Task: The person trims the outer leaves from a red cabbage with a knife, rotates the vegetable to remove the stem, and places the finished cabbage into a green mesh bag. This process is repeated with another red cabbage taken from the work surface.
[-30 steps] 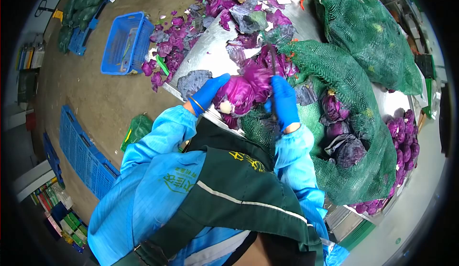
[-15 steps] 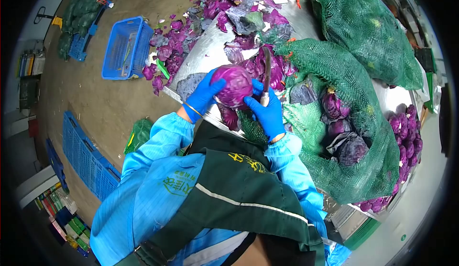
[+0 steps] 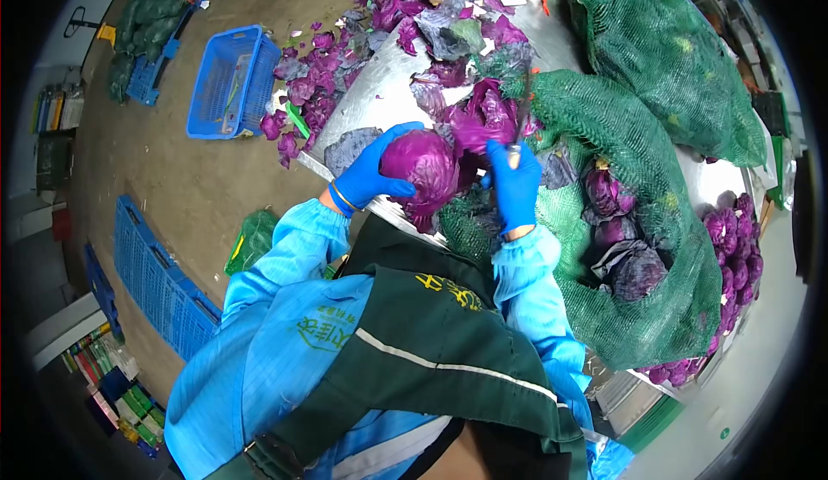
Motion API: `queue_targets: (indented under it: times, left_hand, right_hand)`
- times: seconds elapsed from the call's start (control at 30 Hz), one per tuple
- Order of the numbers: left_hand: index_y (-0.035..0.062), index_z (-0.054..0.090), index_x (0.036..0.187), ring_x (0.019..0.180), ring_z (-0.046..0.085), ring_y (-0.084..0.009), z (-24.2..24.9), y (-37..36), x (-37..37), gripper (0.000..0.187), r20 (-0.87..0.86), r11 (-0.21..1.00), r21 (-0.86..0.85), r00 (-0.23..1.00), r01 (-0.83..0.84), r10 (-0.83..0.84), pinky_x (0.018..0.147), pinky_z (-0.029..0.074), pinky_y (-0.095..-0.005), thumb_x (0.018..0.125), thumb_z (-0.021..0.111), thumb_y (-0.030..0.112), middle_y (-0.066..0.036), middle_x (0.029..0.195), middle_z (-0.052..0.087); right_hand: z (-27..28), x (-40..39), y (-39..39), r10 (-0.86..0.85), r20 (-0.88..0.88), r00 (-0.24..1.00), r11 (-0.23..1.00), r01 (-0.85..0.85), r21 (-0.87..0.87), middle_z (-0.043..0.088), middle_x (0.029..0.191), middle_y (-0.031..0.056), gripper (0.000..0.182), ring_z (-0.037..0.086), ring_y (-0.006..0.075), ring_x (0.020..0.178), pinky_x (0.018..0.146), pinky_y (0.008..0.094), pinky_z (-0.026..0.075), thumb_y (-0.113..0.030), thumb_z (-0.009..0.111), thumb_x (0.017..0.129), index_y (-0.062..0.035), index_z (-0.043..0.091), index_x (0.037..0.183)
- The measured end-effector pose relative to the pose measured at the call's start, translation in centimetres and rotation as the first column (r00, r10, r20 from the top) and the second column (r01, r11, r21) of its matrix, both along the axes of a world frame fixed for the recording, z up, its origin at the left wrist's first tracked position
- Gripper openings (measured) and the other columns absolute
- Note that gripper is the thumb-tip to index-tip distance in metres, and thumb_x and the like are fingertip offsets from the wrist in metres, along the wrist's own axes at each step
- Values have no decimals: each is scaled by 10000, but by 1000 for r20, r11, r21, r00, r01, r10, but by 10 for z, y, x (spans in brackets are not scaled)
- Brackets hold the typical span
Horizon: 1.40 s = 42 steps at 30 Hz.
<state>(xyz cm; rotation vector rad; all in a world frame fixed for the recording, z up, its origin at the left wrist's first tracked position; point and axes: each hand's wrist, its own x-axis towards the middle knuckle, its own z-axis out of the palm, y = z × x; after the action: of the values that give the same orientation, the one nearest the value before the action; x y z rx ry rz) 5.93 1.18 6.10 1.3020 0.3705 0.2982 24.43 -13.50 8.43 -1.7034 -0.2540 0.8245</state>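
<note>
My left hand (image 3: 366,175), in a blue glove, cups a round red cabbage (image 3: 421,168) from its left side, over the table's near edge. Wrapped round the pale handle of a knife (image 3: 514,157) are the fingers of my right hand (image 3: 516,188), also gloved in blue. The blade points up and away, smeared by motion. A blurred purple leaf (image 3: 470,135) shows between the cabbage and my right hand. Behind them, loose leaves lie on the metal table (image 3: 379,92).
To the right, an opened green mesh sack (image 3: 690,282) holds several cabbages (image 3: 636,271), with a fuller sack (image 3: 673,57) behind it. Peeled cabbages (image 3: 733,247) are piled at far right. A blue crate (image 3: 194,105) stands on the floor, left of fallen leaves (image 3: 315,83).
My right hand has come off the cabbage and moved right with the knife. The cabbage has turned in my left hand and sits slightly lower, and a blurred leaf now shows beside it.
</note>
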Motion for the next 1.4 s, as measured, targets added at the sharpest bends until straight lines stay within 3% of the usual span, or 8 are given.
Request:
queue_targets:
  times: [0.17,0.23,0.33,0.6,0.8,0.97,1.13,1.4]
  left_hand:
    - [52,319,1405,1290,390,-254,-11,-9,-7,832,135,920,-391,988,-20,78,1101,286,-408,734,742,301,-121,1389,406]
    - [61,309,1412,1303,373,-292,-32,-11,-12,748,-10,624,-764,970,-164,243,1107,274,-463,808,668,320,-133,1416,378]
    - [48,290,1411,1276,413,-285,-41,-7,-14,637,145,492,-871,953,-5,266,1100,306,-433,873,572,238,-142,1395,397]
    - [69,316,1412,1298,380,-281,-3,2,-9,703,132,770,-619,987,154,-90,1103,284,-446,868,571,434,-139,1414,384]
    - [67,362,1387,1275,412,-250,5,-8,-10,634,-43,700,-714,998,2,-47,1099,290,-427,929,451,496,-119,1390,422]
    - [92,452,1322,1218,476,-244,-4,-7,0,551,-196,584,-790,980,-185,46,1062,346,-428,926,480,474,-99,1321,500]
    - [111,483,1294,1167,522,-257,-2,1,13,604,-400,600,-718,915,-353,60,954,448,-489,861,566,523,-100,1260,547]
    - [87,498,1257,1046,587,-218,-41,-11,26,535,-384,720,-555,896,-418,224,889,493,-409,853,635,410,-99,1194,576]
  right_hand:
    - [-30,7,-13,-58,67,996,998,55,42,626,863,87,330,564,97,605,453,238,430,-180,696,824,-3,564,1070]
    - [-8,-8,-14,104,-30,994,994,-103,35,573,1197,108,561,585,100,839,524,219,458,-178,698,825,-45,461,1316]
    - [-6,-21,-7,201,-49,978,935,-177,309,617,1039,43,506,568,79,706,518,197,434,-147,652,857,-96,473,1327]
    - [4,17,22,671,-225,707,736,-597,319,543,787,-37,432,478,41,551,482,194,387,-162,641,862,-102,534,1277]
    - [-8,10,14,529,-132,838,819,-465,335,646,981,26,300,519,51,593,518,203,425,-98,666,828,-32,599,1113]
    - [-16,12,-2,273,-116,955,953,-253,165,543,618,11,135,479,70,480,443,218,378,-128,662,847,-39,576,899]
    - [-23,9,-18,151,-82,985,982,-140,127,561,643,4,130,494,68,486,429,222,382,-131,680,832,-42,594,874]
    - [-23,-31,26,260,585,768,939,-343,34,611,1144,122,506,572,209,1072,915,319,448,-126,752,741,-29,547,1194]
